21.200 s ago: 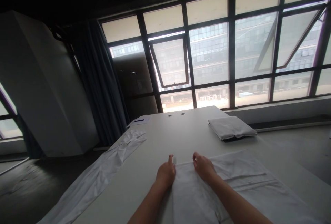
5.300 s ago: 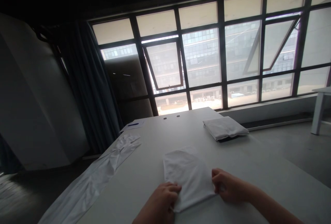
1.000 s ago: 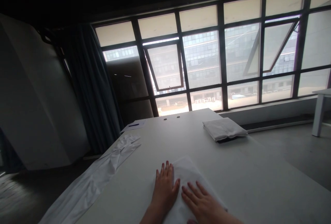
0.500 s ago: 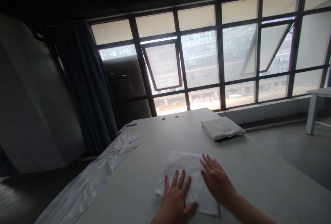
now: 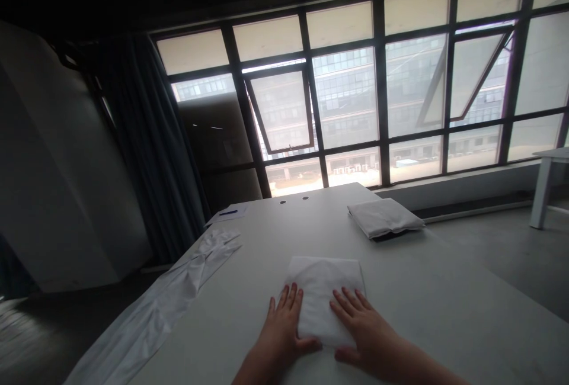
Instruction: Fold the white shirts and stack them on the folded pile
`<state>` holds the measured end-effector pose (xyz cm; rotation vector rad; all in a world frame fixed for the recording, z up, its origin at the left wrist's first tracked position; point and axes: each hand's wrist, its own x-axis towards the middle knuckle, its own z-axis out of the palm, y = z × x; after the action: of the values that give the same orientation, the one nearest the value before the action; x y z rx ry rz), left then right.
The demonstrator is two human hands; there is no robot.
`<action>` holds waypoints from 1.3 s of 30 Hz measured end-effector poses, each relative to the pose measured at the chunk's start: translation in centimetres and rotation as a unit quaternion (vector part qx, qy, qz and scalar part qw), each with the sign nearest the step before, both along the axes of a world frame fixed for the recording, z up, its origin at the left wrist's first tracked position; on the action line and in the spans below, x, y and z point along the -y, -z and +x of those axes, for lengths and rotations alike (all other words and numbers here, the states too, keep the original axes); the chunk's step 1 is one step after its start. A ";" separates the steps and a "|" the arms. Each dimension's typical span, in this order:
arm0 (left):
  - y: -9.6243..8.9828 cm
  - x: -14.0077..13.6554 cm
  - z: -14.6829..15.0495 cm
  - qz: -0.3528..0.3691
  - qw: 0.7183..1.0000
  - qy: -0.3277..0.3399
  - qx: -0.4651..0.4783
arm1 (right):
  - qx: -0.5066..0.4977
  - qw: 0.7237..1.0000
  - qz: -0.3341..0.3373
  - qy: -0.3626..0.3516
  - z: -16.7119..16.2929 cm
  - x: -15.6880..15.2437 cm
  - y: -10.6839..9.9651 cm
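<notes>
A folded white cloth (image 5: 326,278) lies flat on the white table (image 5: 249,308) in front of me. My left hand (image 5: 284,326) rests on its left side, fingers stretched forward and thumb pointing inward along the near edge. On the right side of the cloth lies my right hand (image 5: 362,323), palm down with its fingers spread. Neither hand grips anything. The parts of the cloth beneath both palms are hidden.
A folded white fabric stack (image 5: 384,218) with something dark under it sits at the table's right edge. Crumpled white fabric (image 5: 178,290) stretches along the left edge. Paper with a blue pen (image 5: 228,212) lies at the far left. Behind are windows and a blue curtain (image 5: 151,148).
The cloth has turned to lie squarer to me. My left hand has shifted left to its side, and my right hand has come down nearer to me. Both hands stay flat.
</notes>
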<state>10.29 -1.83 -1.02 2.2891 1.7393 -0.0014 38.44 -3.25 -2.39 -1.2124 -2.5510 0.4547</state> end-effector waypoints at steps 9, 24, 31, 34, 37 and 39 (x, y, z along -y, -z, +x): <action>-1.0 0.2 -1.6 0.072 0.990 0.096 0.068 | 0.003 0.997 0.069 0.044 0.8 -1.1 -1.5; -1.7 1.3 0.9 0.139 0.986 0.056 0.067 | -0.002 0.995 0.061 0.076 1.1 -1.7 -1.4; -1.5 0.7 0.0 0.128 0.986 0.072 0.080 | -0.008 0.995 0.064 0.076 1.5 -1.9 -1.4; -1.7 0.8 -0.1 0.145 0.986 0.067 0.058 | -0.008 0.995 0.063 0.077 1.5 -2.0 -1.1; -1.9 1.0 0.0 0.164 0.985 0.045 0.018 | -0.014 0.995 0.062 0.078 1.5 -2.0 -0.8; -1.9 0.9 0.0 0.167 0.985 0.038 0.009 | -0.018 0.995 0.063 0.078 1.5 -2.0 -0.7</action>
<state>10.33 -2.74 0.83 2.5753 1.7538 0.3202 39.90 -1.24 -1.67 -1.3327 -2.3923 0.2733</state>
